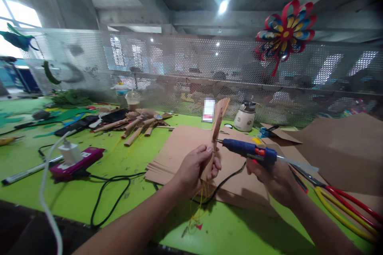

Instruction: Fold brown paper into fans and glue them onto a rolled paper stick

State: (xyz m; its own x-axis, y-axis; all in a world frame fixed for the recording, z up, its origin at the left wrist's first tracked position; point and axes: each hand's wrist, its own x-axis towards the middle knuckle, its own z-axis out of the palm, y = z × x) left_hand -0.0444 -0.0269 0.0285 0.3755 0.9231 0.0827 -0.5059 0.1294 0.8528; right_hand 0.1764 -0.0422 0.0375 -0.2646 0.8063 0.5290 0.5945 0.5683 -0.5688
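My left hand [199, 167] is closed round a folded brown paper fan [220, 119], held upright with its pleated end at the top. Yellow threads [201, 203] hang below that hand. A blue hot glue gun [248, 149] sits in the grip of my right hand [273, 175], and a clear glue stick [297, 162] pokes out of its back. The gun's nozzle points left and is at the fan's side, just above my left fingers; whether it touches I cannot tell. Beneath both hands lies a stack of brown paper sheets [185, 143].
Scissors [335, 199] with red and yellow handles lie at the right, near large brown paper [344, 147]. Several brown paper pieces [134, 125] are piled at left. A purple power strip [76, 163] with cables is nearer. A jar [244, 116] stands before the perforated screen [179, 63].
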